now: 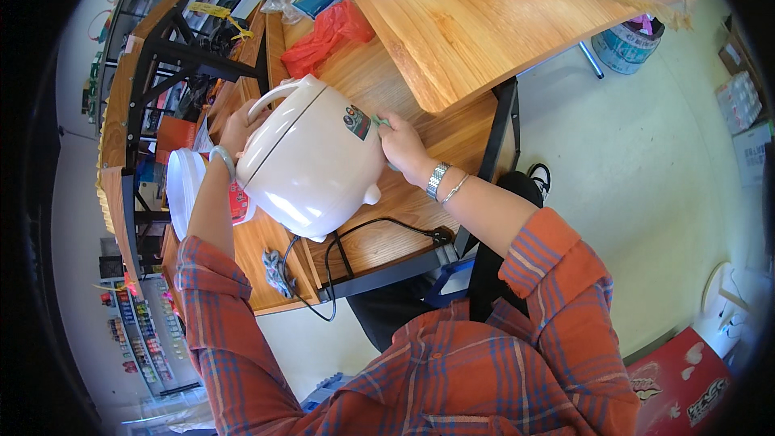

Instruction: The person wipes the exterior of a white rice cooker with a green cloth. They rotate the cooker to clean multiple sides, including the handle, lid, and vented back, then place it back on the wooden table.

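Note:
A white rice cooker [315,163] is tipped on its side over the wooden table, its lid towards the left and its small feet towards the lower right. At the lid, by the carrying handle, my left hand [239,130] holds the cooker; some of its fingers are hidden. My right hand [402,144] presses a green cloth [380,122] against the cooker's base end, near a dark printed sticker [356,122]. From under the cooker a black power cord [363,224] runs to a plug [441,235] at the table's front edge.
Left of the cooker stands a white plastic bucket [181,184] beside a wood-and-black-metal shelf frame [134,97]. A crumpled rag [277,272] lies near the front. Beyond are a red plastic bag [330,36] and a raised wooden tabletop [484,24]. A bin [626,45] stands on the floor.

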The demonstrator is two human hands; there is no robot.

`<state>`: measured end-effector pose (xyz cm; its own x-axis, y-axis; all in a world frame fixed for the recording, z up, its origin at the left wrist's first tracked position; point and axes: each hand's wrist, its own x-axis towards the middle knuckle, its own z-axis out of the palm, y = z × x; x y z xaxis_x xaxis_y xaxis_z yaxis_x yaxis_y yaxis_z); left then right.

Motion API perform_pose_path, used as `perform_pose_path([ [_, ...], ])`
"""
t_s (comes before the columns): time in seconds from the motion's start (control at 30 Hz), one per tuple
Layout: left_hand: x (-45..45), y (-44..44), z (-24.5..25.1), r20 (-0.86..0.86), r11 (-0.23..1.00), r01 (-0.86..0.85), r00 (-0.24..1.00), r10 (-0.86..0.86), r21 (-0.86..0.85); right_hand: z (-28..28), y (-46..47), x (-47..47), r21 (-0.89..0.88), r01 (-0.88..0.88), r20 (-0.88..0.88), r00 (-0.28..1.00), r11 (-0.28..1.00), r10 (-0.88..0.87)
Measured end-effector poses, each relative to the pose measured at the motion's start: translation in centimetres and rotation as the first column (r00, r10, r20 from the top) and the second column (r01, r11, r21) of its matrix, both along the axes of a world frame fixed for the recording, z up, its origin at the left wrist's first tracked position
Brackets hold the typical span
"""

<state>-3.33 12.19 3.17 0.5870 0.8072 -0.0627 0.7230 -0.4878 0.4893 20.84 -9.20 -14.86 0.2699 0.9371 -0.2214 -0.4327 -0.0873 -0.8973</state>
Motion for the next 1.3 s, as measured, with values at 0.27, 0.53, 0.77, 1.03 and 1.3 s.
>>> perform_pose_path([
  [0.27,-1.4,-0.9,-0.6,0.265,0.961,-0.083,0.952,0.154,-0.263,0.6,0.0,0.9,-0.103,-0.312,-0.542,0.814,0.944,0.209],
  [0.53,-1.9,-0.8,-1.0,0.320,0.880,-0.197,0.879,0.353,-0.431,2.9,-1.7,1.6,-0.173,-0.454,-0.514,0.799,0.874,0.313],
  [0.77,-1.9,-2.0,-0.6,0.184,0.985,-0.170,0.968,0.169,-0.012,1.9,-0.7,1.5,-0.082,-0.235,-0.493,0.854,0.968,0.166],
  [1.03,-0.1,-3.7,0.4,-0.024,0.965,-0.093,0.994,0.102,0.243,1.9,-0.2,2.9,-0.005,-0.094,-0.338,0.937,0.996,0.086],
  [1.3,-0.7,-3.0,-0.4,0.024,0.965,-0.084,0.996,0.081,0.247,3.2,-0.7,3.0,0.117,0.116,-0.396,0.916,0.986,-0.061],
])
